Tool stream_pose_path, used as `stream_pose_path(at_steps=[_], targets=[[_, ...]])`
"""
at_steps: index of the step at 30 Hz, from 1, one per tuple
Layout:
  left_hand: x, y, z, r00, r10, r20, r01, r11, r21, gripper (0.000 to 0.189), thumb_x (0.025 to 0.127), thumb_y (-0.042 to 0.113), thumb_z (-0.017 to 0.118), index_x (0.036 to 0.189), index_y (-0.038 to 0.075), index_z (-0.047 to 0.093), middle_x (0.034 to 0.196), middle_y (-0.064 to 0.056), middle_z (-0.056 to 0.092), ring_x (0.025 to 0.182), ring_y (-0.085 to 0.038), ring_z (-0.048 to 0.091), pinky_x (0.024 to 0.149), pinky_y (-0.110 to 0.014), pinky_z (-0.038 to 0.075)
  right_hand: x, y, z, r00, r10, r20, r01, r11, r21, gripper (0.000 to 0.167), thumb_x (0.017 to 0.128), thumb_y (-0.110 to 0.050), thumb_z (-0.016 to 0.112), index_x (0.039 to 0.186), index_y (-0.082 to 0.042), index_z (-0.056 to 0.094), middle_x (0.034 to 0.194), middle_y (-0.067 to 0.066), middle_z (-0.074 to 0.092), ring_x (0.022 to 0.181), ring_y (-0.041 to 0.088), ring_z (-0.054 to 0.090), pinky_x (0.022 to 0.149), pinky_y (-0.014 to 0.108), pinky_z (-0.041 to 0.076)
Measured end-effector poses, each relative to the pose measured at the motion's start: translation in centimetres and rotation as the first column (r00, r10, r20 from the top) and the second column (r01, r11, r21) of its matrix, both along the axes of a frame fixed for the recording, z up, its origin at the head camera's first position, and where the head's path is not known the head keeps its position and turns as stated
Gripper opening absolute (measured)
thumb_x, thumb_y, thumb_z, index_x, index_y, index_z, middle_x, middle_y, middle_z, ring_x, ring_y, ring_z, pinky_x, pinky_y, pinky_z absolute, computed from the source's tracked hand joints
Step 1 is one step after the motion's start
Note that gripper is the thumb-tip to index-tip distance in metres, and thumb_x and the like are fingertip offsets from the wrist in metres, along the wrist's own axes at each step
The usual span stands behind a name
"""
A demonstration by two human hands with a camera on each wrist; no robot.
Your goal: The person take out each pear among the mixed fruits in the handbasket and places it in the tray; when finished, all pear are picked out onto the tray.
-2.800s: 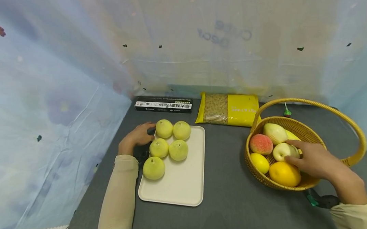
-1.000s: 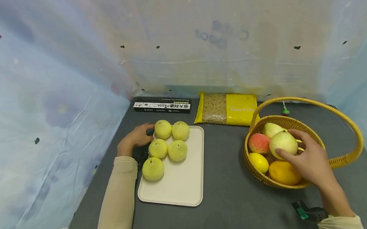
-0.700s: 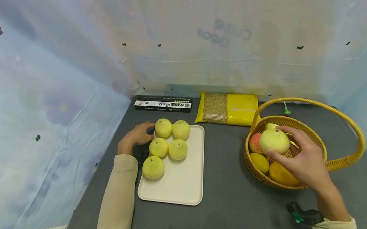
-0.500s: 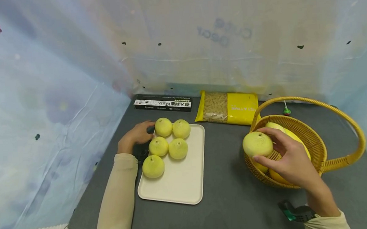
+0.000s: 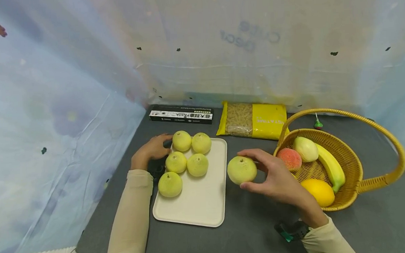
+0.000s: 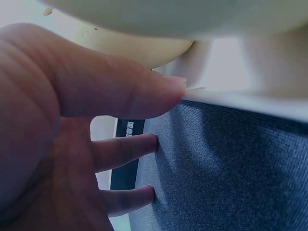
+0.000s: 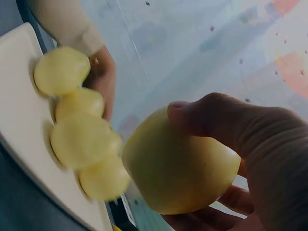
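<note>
In the head view my right hand (image 5: 274, 176) holds a round yellow-green fruit (image 5: 242, 170) between thumb and fingers, just right of the tray's edge. The right wrist view shows the thumb (image 7: 211, 118) on one side of this fruit (image 7: 178, 166) and fingers beneath. Several similar fruits (image 5: 197, 165) sit on the left and far part of a cream tray (image 5: 199, 206). My left hand (image 5: 154, 147) rests at the tray's far left side. Its thumb (image 6: 130, 89) reaches the tray's rim in the left wrist view, while the other fingers extend loosely over the dark cloth.
A wicker basket (image 5: 353, 165) with a tall handle holds a peach (image 5: 290, 159), a pale fruit (image 5: 305, 149), a banana (image 5: 331, 167) and an orange-yellow fruit (image 5: 319, 192). Behind lie a black pasta box (image 5: 181, 115) and a yellow pasta bag (image 5: 253, 120). Curtains hang behind and beside the table.
My right hand has picked a yellow-green fruit out of the basket and carried it left to the tray's right side. My left hand has stayed at the tray.
</note>
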State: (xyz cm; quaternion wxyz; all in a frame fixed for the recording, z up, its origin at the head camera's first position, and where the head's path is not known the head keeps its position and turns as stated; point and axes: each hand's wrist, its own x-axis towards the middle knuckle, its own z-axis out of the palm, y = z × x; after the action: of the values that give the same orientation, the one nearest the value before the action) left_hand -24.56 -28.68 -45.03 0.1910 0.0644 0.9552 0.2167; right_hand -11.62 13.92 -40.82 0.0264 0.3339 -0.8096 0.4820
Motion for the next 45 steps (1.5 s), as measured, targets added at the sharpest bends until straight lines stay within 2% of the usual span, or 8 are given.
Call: stream_pose_path(at_steps=[7,16,25,30,35,45], targets=[[0.0,0.0,0.0,1.000,0.002,-0.001,-0.002,1.000,0.005,0.070,0.107,0.018,0.063,0.172,0.013,0.038,0.181,-0.025,0.021,0.165,-0.058,0.015,0.129,-0.079,0.020,-0.6,-3.7,-1.2,0.994,0.099,0.035,-0.098,0.995,-0.033,0.073,0.084,-0.022,0.099,0.148,-0.017,0.065,0.141,0.001,0.067,0.123,0.017,0.068,0.105,0.031,0.062],[0.4,-0.1,0.2,1.000,0.006,0.000,-0.006,1.000,0.009,0.071,0.107,0.019,0.063,0.172,0.014,0.038,0.181,-0.026,0.020,0.165,-0.058,0.016,0.128,-0.079,0.021,-0.8,-7.8,-4.4,0.990,0.128,0.052,-0.127,0.992,-0.019,0.073,0.085,-0.026,0.098,0.149,-0.018,0.064,0.146,-0.001,0.066,0.128,0.017,0.067,0.102,0.037,0.064],[0.2,0.0,0.2,1.000,0.001,0.000,-0.001,1.000,0.020,0.071,0.106,0.018,0.063,0.172,0.014,0.038,0.181,-0.026,0.020,0.164,-0.059,0.015,0.128,-0.080,0.021,-0.5,-10.2,-7.1,0.985,0.167,-0.049,-0.165,0.985,0.048,0.072,0.082,-0.024,0.098,0.144,-0.019,0.064,0.143,-0.005,0.066,0.130,0.012,0.064,0.104,0.036,0.060],[0.2,-0.2,0.0,1.000,-0.005,0.000,0.005,1.000,0.023,0.071,0.107,0.020,0.063,0.172,0.013,0.038,0.180,-0.027,0.020,0.164,-0.060,0.015,0.128,-0.080,0.020,-0.4,-11.2,-8.1,0.981,0.166,-0.099,-0.160,0.985,0.063,0.071,0.081,-0.023,0.099,0.143,-0.015,0.064,0.142,-0.002,0.068,0.132,0.013,0.064,0.112,0.037,0.057],[0.2,-0.3,-0.1,1.000,-0.006,-0.006,0.007,1.000,0.026,0.070,0.107,0.020,0.064,0.172,0.013,0.038,0.180,-0.027,0.021,0.164,-0.060,0.015,0.128,-0.080,0.019,-0.1,-12.0,-8.4,0.984,0.136,-0.118,-0.125,0.987,0.099,0.072,0.085,-0.026,0.097,0.147,-0.010,0.064,0.146,0.001,0.067,0.137,0.017,0.063,0.119,0.040,0.053],[0.1,-0.3,-0.3,1.000,-0.011,-0.015,0.012,1.000,0.017,0.070,0.107,0.022,0.063,0.172,0.013,0.039,0.180,-0.026,0.023,0.164,-0.059,0.017,0.129,-0.079,0.020,0.1,-12.7,-8.4,0.990,0.067,-0.121,-0.055,0.993,0.103,0.074,0.088,-0.027,0.096,0.151,-0.009,0.063,0.148,0.003,0.062,0.137,0.019,0.063,0.118,0.042,0.054]])
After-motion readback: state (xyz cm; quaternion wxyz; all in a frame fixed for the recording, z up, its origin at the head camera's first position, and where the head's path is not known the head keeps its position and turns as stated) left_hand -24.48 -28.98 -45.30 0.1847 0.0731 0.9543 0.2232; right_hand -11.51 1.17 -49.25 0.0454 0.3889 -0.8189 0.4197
